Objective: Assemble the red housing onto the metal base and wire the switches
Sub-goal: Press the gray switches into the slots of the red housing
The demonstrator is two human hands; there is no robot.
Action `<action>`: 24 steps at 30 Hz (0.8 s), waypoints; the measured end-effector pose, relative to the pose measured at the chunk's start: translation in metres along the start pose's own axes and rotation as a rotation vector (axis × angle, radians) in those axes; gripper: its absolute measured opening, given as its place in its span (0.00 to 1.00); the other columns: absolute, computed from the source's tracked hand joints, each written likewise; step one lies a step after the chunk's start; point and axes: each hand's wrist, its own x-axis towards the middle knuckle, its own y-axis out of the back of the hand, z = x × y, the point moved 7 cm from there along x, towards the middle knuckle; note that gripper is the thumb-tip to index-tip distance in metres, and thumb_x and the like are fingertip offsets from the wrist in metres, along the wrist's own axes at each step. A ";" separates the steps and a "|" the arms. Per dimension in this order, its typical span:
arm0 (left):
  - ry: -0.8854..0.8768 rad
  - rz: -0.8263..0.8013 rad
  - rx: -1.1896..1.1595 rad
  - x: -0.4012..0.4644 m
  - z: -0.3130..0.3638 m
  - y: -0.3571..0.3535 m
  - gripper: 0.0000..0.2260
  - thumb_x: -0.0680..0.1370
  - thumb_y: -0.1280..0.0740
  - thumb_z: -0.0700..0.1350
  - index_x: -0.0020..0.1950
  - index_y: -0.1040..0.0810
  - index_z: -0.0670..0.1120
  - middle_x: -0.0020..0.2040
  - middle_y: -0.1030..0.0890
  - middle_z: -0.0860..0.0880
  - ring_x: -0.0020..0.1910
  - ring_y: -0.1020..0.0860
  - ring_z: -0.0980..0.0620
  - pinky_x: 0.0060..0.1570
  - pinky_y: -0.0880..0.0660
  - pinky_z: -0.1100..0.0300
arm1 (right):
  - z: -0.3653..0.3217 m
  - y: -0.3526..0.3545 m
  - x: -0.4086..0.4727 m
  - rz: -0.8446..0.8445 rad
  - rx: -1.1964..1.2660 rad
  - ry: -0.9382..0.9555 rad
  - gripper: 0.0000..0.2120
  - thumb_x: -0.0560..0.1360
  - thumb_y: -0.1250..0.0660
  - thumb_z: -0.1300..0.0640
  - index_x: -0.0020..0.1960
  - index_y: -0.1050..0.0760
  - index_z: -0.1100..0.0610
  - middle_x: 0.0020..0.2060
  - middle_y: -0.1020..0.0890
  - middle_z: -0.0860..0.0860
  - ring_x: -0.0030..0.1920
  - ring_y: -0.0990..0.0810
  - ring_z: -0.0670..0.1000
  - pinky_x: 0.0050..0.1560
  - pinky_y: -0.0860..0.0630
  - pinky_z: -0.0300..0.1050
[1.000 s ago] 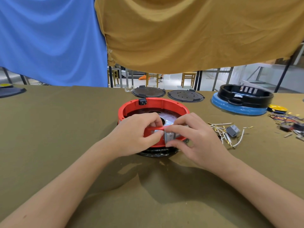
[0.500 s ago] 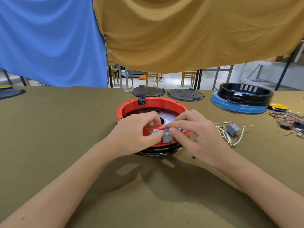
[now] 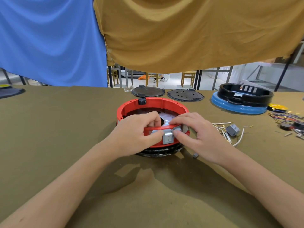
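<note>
We have the red housing (image 3: pixel 153 106) seated on the black-rimmed base (image 3: pixel 158 151) mid-table, so mounting looks done. Our left hand (image 3: pixel 136 134) grips its near rim while our right hand (image 3: pixel 197 137) pinches the grey rocker switch (image 3: pixel 168 137) into the wall; the loose wires (image 3: pixel 228 132) beside it remain unconnected.

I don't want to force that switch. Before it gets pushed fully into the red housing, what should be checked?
1. Left hand steadies the red housing at its near rim: ok.
2. Right hand fingers flank the grey switch: ok.
3. Switch flush in its opening: cannot tell.
4. Housing seated evenly on the black base: cannot tell.
5. Loose wires clear of the housing: ok.
</note>
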 end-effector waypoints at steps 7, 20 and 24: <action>0.041 0.006 -0.031 0.001 -0.002 -0.001 0.07 0.74 0.38 0.55 0.43 0.28 0.53 0.37 0.22 0.53 0.38 0.25 0.54 0.39 0.28 0.55 | -0.001 0.001 0.003 -0.008 0.054 -0.049 0.11 0.78 0.34 0.52 0.59 0.21 0.49 0.54 0.21 0.41 0.60 0.29 0.41 0.56 0.31 0.32; 0.116 -0.027 -0.090 0.002 -0.005 -0.003 0.08 0.74 0.38 0.56 0.42 0.29 0.52 0.36 0.23 0.51 0.37 0.26 0.53 0.41 0.27 0.51 | -0.002 0.005 0.006 -0.005 0.104 -0.073 0.08 0.76 0.31 0.52 0.54 0.20 0.46 0.51 0.20 0.40 0.58 0.27 0.42 0.57 0.29 0.39; 0.098 -0.028 -0.069 0.002 -0.003 -0.003 0.07 0.74 0.39 0.56 0.42 0.29 0.53 0.36 0.22 0.50 0.36 0.25 0.53 0.38 0.29 0.55 | -0.002 0.004 0.005 -0.013 0.089 -0.083 0.08 0.76 0.32 0.52 0.55 0.20 0.46 0.52 0.21 0.40 0.58 0.27 0.41 0.56 0.30 0.37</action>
